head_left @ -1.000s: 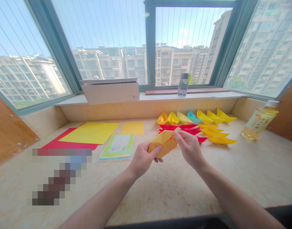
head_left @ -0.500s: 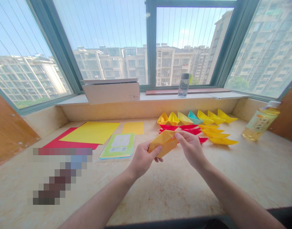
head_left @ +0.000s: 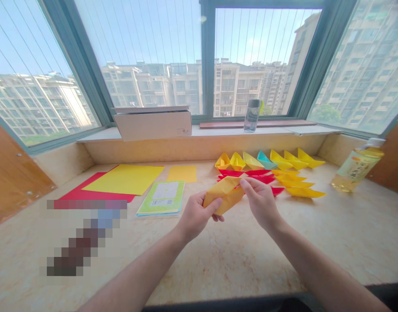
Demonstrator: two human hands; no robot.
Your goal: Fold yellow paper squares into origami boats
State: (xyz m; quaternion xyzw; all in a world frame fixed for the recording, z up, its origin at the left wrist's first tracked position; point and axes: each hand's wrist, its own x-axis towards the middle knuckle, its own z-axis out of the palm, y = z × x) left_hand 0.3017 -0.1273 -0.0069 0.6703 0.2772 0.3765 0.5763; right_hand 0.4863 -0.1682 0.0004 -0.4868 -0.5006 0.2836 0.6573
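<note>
Only a tiny bit has moved since the last look: the head turned a little, so everything slid a bit to the right in the view, and the hands stayed about the same. The folded yellow paper [head_left: 224,195] is up in the air over the bench [head_left: 218,268], held between both hands. The left hand [head_left: 195,216] holds its lower end, with the thumb [head_left: 214,206] pressed on the front and the other fingers [head_left: 218,218] curled under it. The right hand [head_left: 260,203] pinches the top edge, and its fingers [head_left: 247,185] are close together on the paper. Just past the hands lie rows of paper boats. Red boats [head_left: 244,173] are nearest, with yellow boats [head_left: 299,192] to their right, and behind them is a row of yellow boats with one blue-green boat [head_left: 265,157]. To the left, a green booklet [head_left: 160,198] lies on the bench, near a small orange-yellow sheet [head_left: 182,173]. A big yellow sheet [head_left: 124,180] sits on top of a red sheet [head_left: 88,193]. A blurry patch [head_left: 83,238] covers a spot on the bench, so I cannot tell what is there. A tea bottle [head_left: 358,167] lies on its side at the right. A cardboard box [head_left: 152,125] and a water bottle [head_left: 252,116] stand on the window sill [head_left: 283,129].
</note>
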